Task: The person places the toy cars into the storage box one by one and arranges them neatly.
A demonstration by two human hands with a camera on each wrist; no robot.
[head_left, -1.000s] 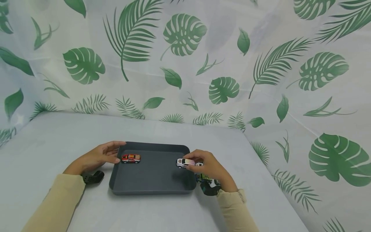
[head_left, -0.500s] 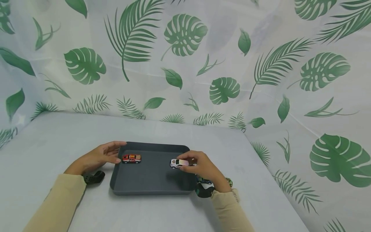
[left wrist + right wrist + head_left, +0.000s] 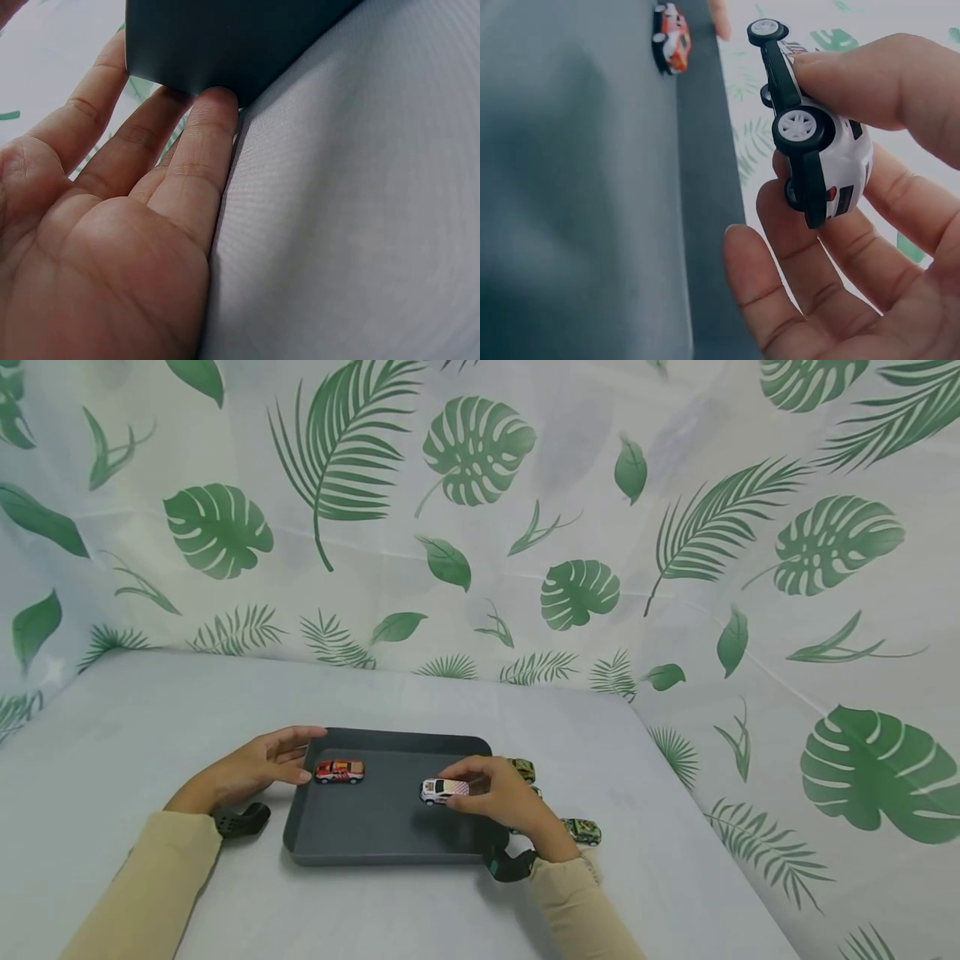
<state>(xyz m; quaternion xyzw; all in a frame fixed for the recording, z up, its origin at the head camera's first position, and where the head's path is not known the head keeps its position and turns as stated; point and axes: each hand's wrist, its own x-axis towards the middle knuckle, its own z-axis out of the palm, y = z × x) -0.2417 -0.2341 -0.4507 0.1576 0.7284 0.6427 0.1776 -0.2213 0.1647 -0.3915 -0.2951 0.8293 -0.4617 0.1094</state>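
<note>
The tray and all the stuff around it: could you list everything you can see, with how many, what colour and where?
Tray: one, dark grey, on the table
Red toy car: one, mostly red, inside the tray, left side
White toy car: one, white with black underside, held over the tray
Green-patterned toy cars: at least two, right of the tray; others may be hidden
Table: one, whitish
Backdrop: white with green leaves, around the table
Wrist devices: two, black, one per wrist
Sleeves: two, beige
Left hand: one, touching the tray's left edge
Right hand: one, pinching the white toy car
</note>
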